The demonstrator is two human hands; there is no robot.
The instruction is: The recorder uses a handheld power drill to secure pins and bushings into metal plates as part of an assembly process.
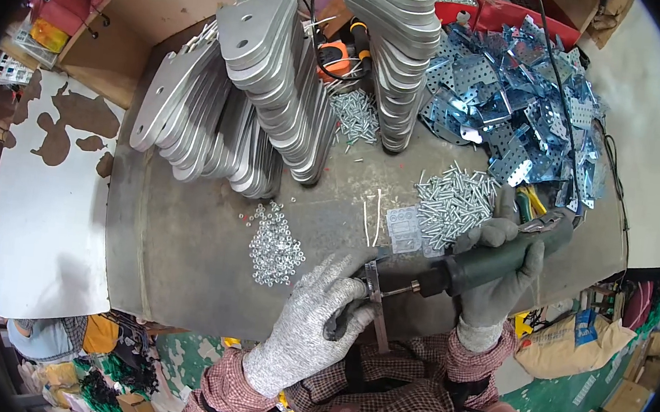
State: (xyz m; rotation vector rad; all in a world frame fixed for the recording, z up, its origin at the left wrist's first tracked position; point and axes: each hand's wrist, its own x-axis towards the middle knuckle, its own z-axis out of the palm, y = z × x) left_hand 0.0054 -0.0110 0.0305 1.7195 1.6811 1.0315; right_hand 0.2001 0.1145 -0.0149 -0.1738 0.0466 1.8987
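My left hand (299,322), in a light grey knit glove, is closed around a dark part with a narrow metal strip (376,286) standing across it. In my right hand (492,293), also gloved, is a dark green power screwdriver (491,264). Its thin bit points left and meets the strip, or comes very close to it; exact contact cannot be made out. My left fingers hide much of the dark part. Beyond the screwdriver lies a heap of silver screws (457,202). Small nuts (276,250) are piled past my left hand.
Stacks of grey metal plates (278,82) rise at the back, with another stack (399,62) to their right. Blue-filmed perforated brackets (507,96) heap up at the back right. An orange tape measure (334,59) and a smaller screw pile (354,117) sit between stacks. A black cable (562,85) hangs at right.
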